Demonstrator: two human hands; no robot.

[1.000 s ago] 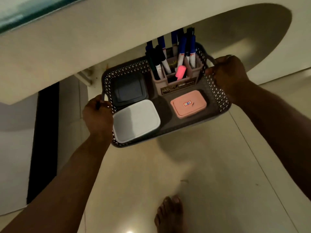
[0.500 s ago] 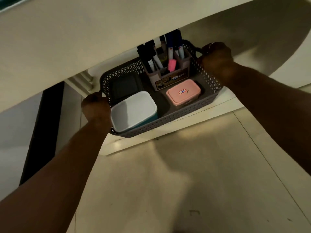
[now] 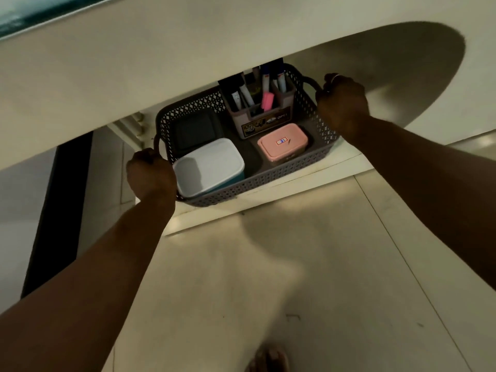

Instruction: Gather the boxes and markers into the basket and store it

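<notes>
- At the far left, the left hand [image 3: 150,174] is clenched round the basket's near-left handle.
- Just right of that hand, the basket [image 3: 257,181] rests on a low shelf [image 3: 268,208] under the table [image 3: 134,63], already loaded: a white-lidded box [image 3: 208,165], dark box [image 3: 194,130], pink box [image 3: 281,142] and a holder [image 3: 264,120] of markers [image 3: 265,81].
- Beside the far-right handle, the right hand [image 3: 342,103] grips it.
- Gathering looks done; what appears left is pushing the basket fully in and letting go.
</notes>
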